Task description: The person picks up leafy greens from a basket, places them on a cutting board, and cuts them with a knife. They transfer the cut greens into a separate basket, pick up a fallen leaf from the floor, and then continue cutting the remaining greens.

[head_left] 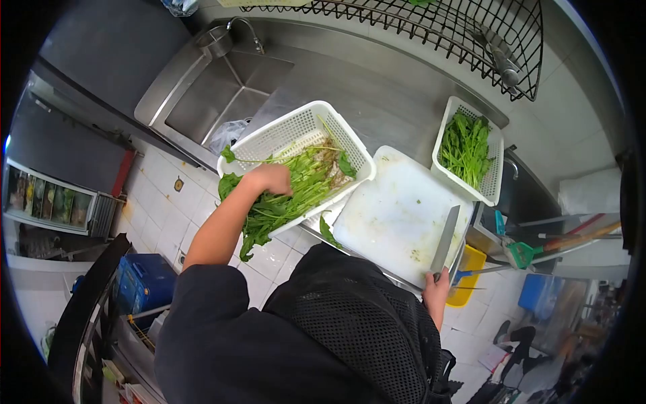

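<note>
My left hand point(270, 179) is over the large white perforated basket point(363, 161), its fingers curled down into a heap of long-stemmed leafy greens point(303, 185). Some leaves hang over the basket's near rim, and the stems show brownish roots at the far end. In my right hand point(437, 288) is the handle of a kitchen knife point(446, 236). Its broad blade lies over the right side of a white cutting board point(383, 215), pointing away from me. Small green scraps dot the board. A loose leaf point(328, 232) sits between basket and board.
A second white basket point(496, 151) with cut greens point(465, 148) stands beyond the board. At the back left is a steel sink point(208, 101) with a tap. A wire rack point(431, 27) hangs above the counter. A yellow container point(469, 273) is below the board's right edge.
</note>
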Demonstrator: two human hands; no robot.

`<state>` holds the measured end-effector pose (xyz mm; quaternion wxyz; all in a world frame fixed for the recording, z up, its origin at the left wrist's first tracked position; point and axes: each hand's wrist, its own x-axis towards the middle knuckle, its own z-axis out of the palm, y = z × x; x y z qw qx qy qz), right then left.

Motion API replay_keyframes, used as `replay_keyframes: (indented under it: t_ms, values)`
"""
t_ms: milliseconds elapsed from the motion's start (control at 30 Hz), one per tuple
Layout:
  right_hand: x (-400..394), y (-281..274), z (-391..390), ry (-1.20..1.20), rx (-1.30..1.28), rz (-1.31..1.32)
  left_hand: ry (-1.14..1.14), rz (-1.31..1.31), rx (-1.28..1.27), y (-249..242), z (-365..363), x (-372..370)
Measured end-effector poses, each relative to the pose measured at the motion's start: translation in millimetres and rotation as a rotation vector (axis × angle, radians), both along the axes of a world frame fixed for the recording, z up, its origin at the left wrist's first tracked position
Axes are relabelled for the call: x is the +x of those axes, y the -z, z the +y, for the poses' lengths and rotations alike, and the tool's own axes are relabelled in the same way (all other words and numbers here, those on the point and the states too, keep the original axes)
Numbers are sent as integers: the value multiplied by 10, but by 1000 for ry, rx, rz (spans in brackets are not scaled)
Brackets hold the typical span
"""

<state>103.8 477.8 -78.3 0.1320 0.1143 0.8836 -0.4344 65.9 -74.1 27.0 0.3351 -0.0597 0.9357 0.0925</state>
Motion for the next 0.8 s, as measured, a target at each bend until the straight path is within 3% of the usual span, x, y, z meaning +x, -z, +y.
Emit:
replay_keyframes:
  t_ms: [67, 167, 267, 367, 400, 467, 533, 567, 700, 733, 800]
  values:
    - [-22, -36, -9, -5, -9, -11, -176, 214, 75, 313, -165, -223]
    - [-39, -83, -3, -4, -27, -45, -299, 277, -31, 1215, -499, -461]
    - [-84, 8, 98, 6, -22, -38, -322, 409, -39, 1301, -355, -322]
    - [13, 67, 71, 15, -5, -29, -278, 261, -5, 1265, -470, -392]
    - [-24, 47, 34, 9, 5, -17, -267, 263, -8, 995, -439, -428]
    - [-5, -64, -45, 29, 9, -30, -417, 125, 286, 471, -441, -460]
    - [-3, -100, -69, 35, 15, -44, -432, 153, 492, 298, -653, -505]
    - [-8, -64, -42, 40, -8, -35, -436, 156, 489, 190, -710, -505]
    - [-35, 426, 254, -59, -42, 109, -545, 69, 878, -688, -613, -405]
    - [-44, 280, 171, -60, -45, 110, -577, 42, 1004, -791, -591, -398]
    - [-31, -30, 34, 47, -151, -33, -565, 100, 1019, -910, -477, -409]
